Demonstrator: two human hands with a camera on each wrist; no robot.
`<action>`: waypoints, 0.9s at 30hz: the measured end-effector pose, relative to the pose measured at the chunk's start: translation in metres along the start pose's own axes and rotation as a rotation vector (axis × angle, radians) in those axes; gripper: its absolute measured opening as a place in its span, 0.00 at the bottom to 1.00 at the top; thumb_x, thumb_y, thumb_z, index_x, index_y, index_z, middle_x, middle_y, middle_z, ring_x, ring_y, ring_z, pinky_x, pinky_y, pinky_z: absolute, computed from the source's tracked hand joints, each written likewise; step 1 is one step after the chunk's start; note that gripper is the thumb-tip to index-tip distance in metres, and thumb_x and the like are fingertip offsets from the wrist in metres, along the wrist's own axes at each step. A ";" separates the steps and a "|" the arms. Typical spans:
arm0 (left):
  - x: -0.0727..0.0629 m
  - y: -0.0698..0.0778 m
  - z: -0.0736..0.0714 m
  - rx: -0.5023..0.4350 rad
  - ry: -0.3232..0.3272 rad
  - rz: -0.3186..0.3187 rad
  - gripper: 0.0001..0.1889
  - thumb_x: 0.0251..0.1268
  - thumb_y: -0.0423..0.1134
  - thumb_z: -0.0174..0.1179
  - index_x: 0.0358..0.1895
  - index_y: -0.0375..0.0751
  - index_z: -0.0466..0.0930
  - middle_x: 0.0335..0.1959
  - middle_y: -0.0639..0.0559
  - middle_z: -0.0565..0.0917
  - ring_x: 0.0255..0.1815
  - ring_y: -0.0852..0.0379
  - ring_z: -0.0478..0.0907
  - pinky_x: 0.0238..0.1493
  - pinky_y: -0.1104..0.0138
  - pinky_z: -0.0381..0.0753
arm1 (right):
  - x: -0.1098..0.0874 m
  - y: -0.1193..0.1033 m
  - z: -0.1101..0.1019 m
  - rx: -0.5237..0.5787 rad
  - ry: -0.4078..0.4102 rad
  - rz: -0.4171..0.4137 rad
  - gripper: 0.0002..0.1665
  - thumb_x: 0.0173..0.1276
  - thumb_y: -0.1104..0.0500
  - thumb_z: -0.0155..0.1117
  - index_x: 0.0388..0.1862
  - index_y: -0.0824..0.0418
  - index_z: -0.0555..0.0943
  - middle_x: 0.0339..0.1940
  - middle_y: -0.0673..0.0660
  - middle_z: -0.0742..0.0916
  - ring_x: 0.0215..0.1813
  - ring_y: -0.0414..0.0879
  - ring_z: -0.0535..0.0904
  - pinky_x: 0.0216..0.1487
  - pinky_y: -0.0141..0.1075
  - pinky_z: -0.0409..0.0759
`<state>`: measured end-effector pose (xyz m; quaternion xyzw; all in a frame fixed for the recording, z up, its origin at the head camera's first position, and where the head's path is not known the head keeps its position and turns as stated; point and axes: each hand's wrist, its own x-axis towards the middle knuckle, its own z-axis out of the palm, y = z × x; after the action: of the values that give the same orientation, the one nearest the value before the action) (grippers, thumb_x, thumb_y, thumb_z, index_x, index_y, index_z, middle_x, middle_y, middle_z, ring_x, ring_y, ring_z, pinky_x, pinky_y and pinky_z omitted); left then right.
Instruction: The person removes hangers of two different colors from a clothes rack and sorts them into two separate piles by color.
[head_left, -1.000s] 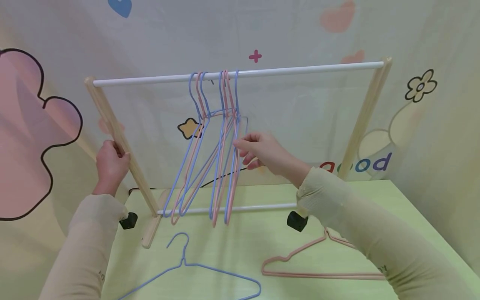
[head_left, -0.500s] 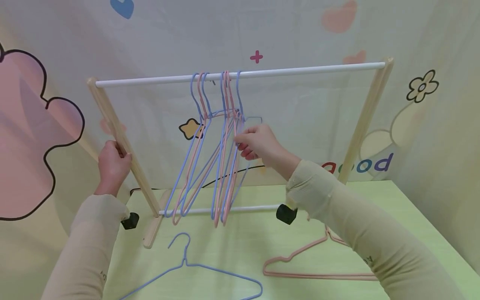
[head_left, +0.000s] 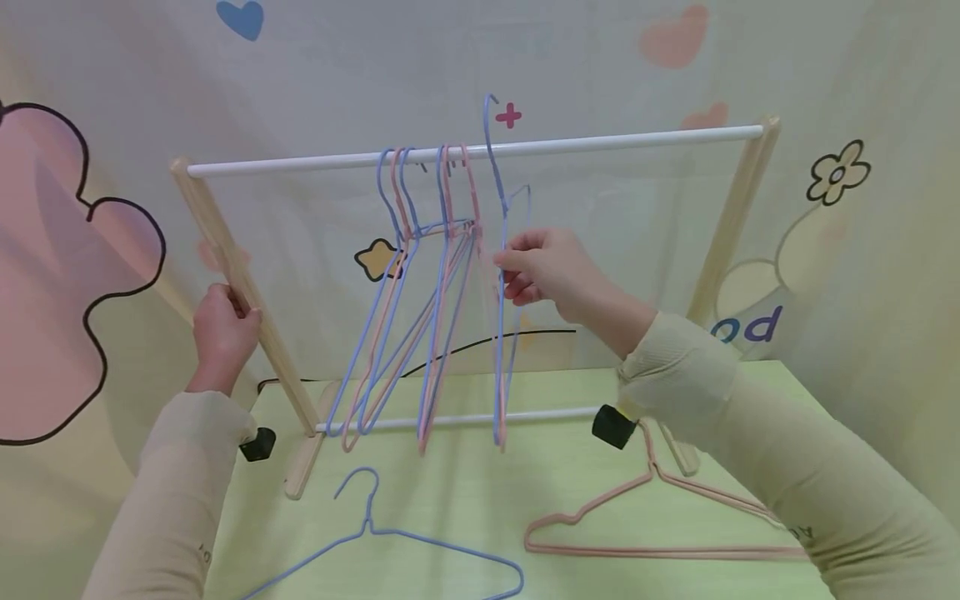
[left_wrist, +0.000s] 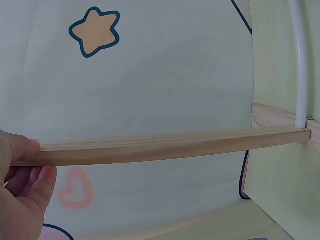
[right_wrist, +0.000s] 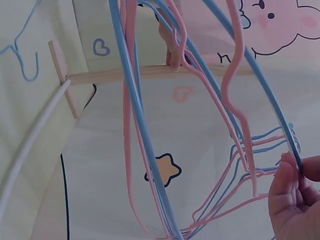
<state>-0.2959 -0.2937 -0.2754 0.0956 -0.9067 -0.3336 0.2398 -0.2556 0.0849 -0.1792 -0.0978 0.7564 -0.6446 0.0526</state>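
Left hand: grips the left upright (head_left: 222,239) midway up, thumb on one face and fingers on the other in the left wrist view; presumably this steadies the rack.
Left hand point of reference: middle of left hand (head_left: 227,337).
Right hand (head_left: 551,271): pinches the raised blue hanger (head_left: 501,333) by its shoulder wire, thumb against fingers.
Raised blue hanger: hook above the top rail (head_left: 637,142), body hanging edge-on to the head view; the low grip probably leaves the hook free of the fingers.
Hung hangers (head_left: 368,335): blue and pink, hooked over the rail left of its centre; the rail bears their weight.
Table items: blue hanger (head_left: 367,523) lying flat in front; pink wire hanger (head_left: 660,552) near the right sleeve (head_left: 750,433).
Hidden: several hung hangers overlap, so the count is uncertain; a pink wire runs beside the raised hanger, its attachment unclear.
Cut off: blue hanger's lower part, by the head view's edge; pink hanger's right end, behind the sleeve.
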 end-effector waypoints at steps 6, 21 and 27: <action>0.001 0.000 -0.001 0.002 0.006 0.006 0.17 0.61 0.34 0.47 0.50 0.26 0.61 0.43 0.33 0.70 0.43 0.40 0.69 0.38 0.55 0.72 | -0.023 -0.005 -0.027 -0.022 -0.038 -0.028 0.07 0.62 0.64 0.54 0.29 0.69 0.70 0.15 0.53 0.77 0.16 0.41 0.73 0.22 0.29 0.76; -0.002 0.002 0.000 0.006 0.009 -0.002 0.18 0.61 0.34 0.48 0.50 0.25 0.60 0.43 0.32 0.70 0.43 0.39 0.68 0.41 0.53 0.70 | -0.072 0.025 -0.074 -0.257 -0.161 0.022 0.10 0.65 0.61 0.52 0.29 0.68 0.70 0.16 0.51 0.79 0.18 0.40 0.74 0.23 0.31 0.75; -0.001 0.001 0.001 0.008 0.009 0.007 0.18 0.61 0.34 0.48 0.50 0.25 0.60 0.43 0.32 0.70 0.43 0.39 0.68 0.40 0.54 0.70 | -0.084 0.061 -0.085 -0.417 -0.198 0.023 0.09 0.65 0.63 0.51 0.33 0.71 0.70 0.18 0.50 0.77 0.19 0.40 0.72 0.22 0.32 0.75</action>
<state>-0.2956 -0.2920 -0.2755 0.0949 -0.9073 -0.3288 0.2444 -0.1961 0.1942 -0.2290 -0.1608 0.8654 -0.4611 0.1126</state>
